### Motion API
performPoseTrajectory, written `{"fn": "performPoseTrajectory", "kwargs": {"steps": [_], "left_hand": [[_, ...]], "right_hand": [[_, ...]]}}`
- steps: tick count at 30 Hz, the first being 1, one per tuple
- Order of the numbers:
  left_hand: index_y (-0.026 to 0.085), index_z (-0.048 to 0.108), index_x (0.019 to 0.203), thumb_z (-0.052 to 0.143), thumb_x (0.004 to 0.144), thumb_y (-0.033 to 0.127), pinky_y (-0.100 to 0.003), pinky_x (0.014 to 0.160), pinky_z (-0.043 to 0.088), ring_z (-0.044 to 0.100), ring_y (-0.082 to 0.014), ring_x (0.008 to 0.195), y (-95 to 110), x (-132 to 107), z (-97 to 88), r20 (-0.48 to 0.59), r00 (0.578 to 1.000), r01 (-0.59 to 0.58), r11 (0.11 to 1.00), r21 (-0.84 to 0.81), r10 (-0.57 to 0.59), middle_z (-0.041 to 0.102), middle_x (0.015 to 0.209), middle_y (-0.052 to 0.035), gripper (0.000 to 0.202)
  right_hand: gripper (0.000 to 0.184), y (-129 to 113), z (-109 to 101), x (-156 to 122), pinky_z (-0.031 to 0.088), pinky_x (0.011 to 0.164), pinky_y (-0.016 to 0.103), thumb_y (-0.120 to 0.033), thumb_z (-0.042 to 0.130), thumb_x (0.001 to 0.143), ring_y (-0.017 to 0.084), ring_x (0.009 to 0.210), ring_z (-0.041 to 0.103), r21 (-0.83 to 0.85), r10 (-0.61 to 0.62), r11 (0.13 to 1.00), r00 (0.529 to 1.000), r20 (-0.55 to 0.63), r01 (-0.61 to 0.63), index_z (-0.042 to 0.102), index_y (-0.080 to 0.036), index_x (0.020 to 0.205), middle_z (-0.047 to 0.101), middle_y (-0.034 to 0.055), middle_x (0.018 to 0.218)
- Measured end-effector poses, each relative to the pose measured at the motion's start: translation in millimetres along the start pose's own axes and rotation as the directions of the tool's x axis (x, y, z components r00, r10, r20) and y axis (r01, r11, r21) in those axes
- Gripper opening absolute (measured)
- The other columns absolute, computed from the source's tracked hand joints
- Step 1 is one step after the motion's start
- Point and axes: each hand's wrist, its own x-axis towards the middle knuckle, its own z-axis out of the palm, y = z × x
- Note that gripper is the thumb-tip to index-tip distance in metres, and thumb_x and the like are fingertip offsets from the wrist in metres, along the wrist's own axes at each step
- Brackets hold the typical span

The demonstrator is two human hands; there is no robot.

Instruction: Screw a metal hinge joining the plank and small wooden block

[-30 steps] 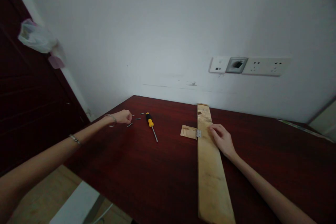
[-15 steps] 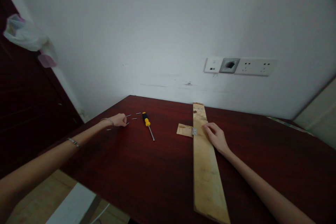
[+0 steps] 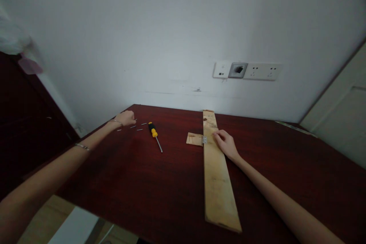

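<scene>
My left hand [image 3: 125, 117] is stretched to the far left of the dark red table [image 3: 160, 187], fingers curled in a pinch over several small screws [image 3: 136, 126]; what it holds is too small to make out. A yellow-and-black screwdriver [image 3: 154, 135] lies just right of the screws. My right hand [image 3: 225, 143] rests flat, fingers spread, on a long pale wooden plank [image 3: 214, 171]. A small metal hinge [image 3: 204, 139] joins the plank to a small wooden piece [image 3: 195, 138] on its left, close to my right fingertips.
The table stands against a white wall with a row of sockets [image 3: 246, 71]. A dark door [image 3: 25, 122] with hanging plastic bags [image 3: 17, 45] is at the left, a pale door [image 3: 340, 118] at the right. A white object [image 3: 77, 228] sits below the table's near edge.
The view has swung to the right, so everything sits further left in the frame. My left hand stays curled at the screws and my right hand stays on the plank.
</scene>
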Motion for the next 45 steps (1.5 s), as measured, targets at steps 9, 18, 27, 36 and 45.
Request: {"fn": "performPoseTrajectory", "kwargs": {"steps": [9,18,27,36,45], "left_hand": [[0.011,0.067,0.069,0.058,0.066,0.021,-0.023,0.061,0.042,0.057,-0.0150,0.065,141.0,43.8,0.9,-0.286,0.933,-0.323,0.853,-0.409,0.217,0.064,0.066,-0.0040,0.014],[0.011,0.064,0.069,0.059,0.071,0.020,-0.024,0.063,0.046,0.055,-0.0118,0.063,248.6,8.8,76.8,-0.370,0.817,-0.559,0.448,-0.698,0.442,0.063,0.071,-0.0032,0.010],[0.012,0.063,0.073,0.059,0.075,0.018,-0.023,0.065,0.045,0.056,-0.0121,0.068,262.4,-5.8,102.9,-0.386,0.796,-0.579,0.402,-0.709,0.466,0.063,0.074,-0.0025,0.008],[0.012,0.064,0.074,0.060,0.077,0.019,-0.022,0.066,0.044,0.056,-0.0126,0.071,275.2,-18.5,102.9,-0.380,0.770,-0.596,0.364,-0.716,0.512,0.062,0.075,-0.0025,0.009],[0.013,0.065,0.075,0.060,0.076,0.018,-0.023,0.066,0.044,0.056,-0.0127,0.071,276.5,-20.7,108.2,-0.332,0.778,-0.570,0.377,-0.730,0.533,0.061,0.075,-0.0017,0.007]], "right_hand": [[0.029,2.7,-0.3,1.2,0.046,0.076,0.034,-0.041,0.047,0.083,0.022,0.081,0.060,0.013,0.032,0.999,0.999,-0.007,-0.032,0.065,-0.018,0.079,0.067,0.0066,0.084],[0.028,5.6,1.3,4.1,0.046,0.080,0.037,-0.039,0.051,0.081,0.022,0.085,0.061,0.055,0.056,0.997,0.998,0.008,-0.056,0.068,-0.018,0.079,0.069,0.0077,0.087],[0.030,-2.8,4.9,20.0,0.050,0.070,0.035,-0.040,0.057,0.076,0.023,0.079,0.065,0.176,0.113,0.977,0.993,0.043,-0.118,0.072,-0.016,0.085,0.073,0.0087,0.088],[0.029,-29.6,6.3,20.1,0.049,0.061,0.030,-0.042,0.061,0.074,0.022,0.078,0.064,0.284,0.144,0.948,0.989,0.027,-0.146,0.072,-0.017,0.084,0.072,0.0079,0.090],[0.023,-25.0,5.4,20.6,0.048,0.060,0.030,-0.037,0.067,0.066,0.021,0.074,0.063,0.327,0.189,0.926,0.981,0.039,-0.191,0.071,-0.016,0.074,0.071,0.0075,0.080]]}}
